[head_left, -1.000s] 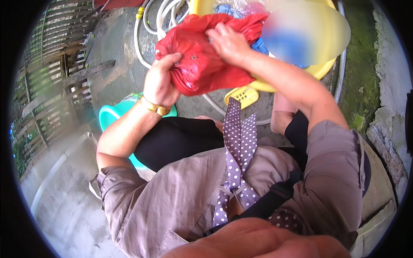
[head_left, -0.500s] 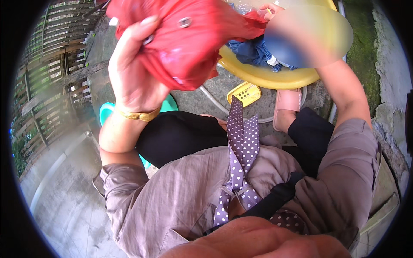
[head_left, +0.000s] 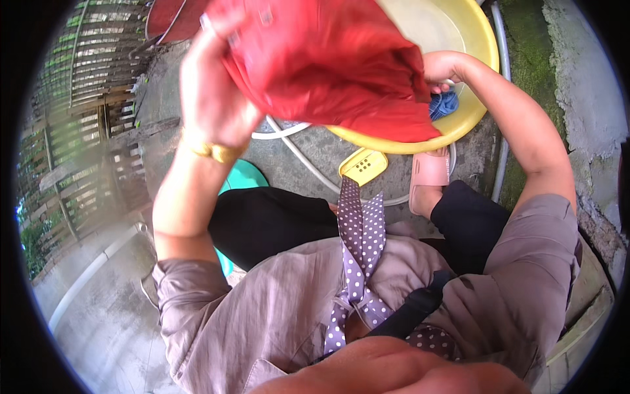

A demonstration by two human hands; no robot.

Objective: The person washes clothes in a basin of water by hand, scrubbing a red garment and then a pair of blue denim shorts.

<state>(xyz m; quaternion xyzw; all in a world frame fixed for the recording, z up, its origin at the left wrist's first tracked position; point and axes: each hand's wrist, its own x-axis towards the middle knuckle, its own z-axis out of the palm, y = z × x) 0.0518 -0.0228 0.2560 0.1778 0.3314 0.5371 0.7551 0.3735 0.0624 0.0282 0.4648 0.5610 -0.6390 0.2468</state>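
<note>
My left hand (head_left: 216,85) is raised at the upper left and grips a wet red garment (head_left: 328,59), which hangs spread over the yellow plastic basin (head_left: 469,98). My right hand (head_left: 441,65) reaches behind the garment's right edge, over the basin; whether it holds the red cloth I cannot tell. A blue cloth (head_left: 444,104) lies in the basin just below that hand. A gold bracelet (head_left: 210,151) circles my left wrist.
A white hose (head_left: 308,164) curves over the wet concrete ground under the basin. A yellow slotted piece (head_left: 362,165) and a pink slipper (head_left: 430,177) lie near my knees. A teal plastic item (head_left: 246,177) is at my left leg. A mossy wall (head_left: 577,79) runs on the right, a fence on the left.
My left hand has lifted the red garment up and toward the camera, spreading it wider. My right arm has stretched out over the basin, and the view has tilted down.
</note>
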